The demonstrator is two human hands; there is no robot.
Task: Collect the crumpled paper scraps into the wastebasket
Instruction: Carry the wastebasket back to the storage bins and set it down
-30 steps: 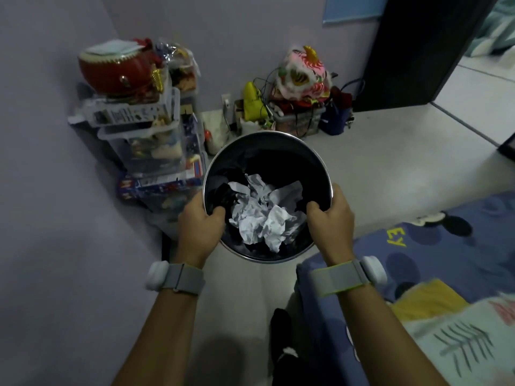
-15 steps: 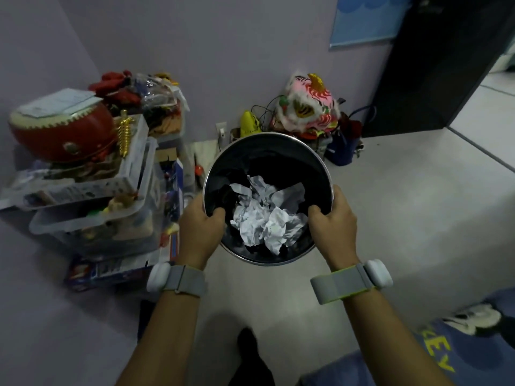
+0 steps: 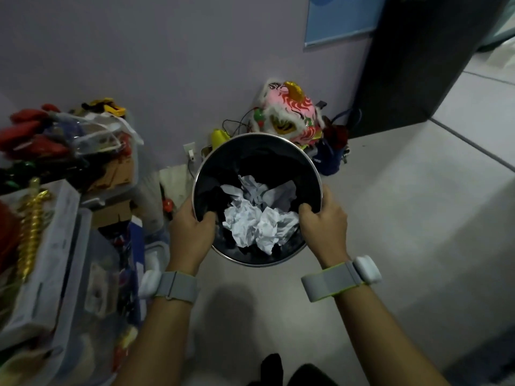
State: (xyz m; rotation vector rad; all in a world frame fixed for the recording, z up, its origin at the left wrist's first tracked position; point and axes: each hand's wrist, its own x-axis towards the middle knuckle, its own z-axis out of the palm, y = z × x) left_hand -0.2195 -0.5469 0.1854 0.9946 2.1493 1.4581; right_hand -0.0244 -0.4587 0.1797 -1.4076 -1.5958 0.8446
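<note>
Both forearms reach forward — left hand [image 3: 192, 229] clenched at 9 o'clock, right hand [image 3: 324, 225] at 3 o'clock, both wrists banded

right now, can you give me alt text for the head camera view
Both hands, left hand and right hand, grip opposite sides of the rim of a round black wastebasket holding crumpled white paper scraps, seen from above. Cluttered storage bins stand to the left, and a colourful lion-dance head sits by the wall.

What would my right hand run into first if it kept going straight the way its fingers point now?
Your right hand grips the wastebasket rim with fingers curled inside. Straight on, it would probably meet the crumpled paper first, though depth is hard to judge.
</note>
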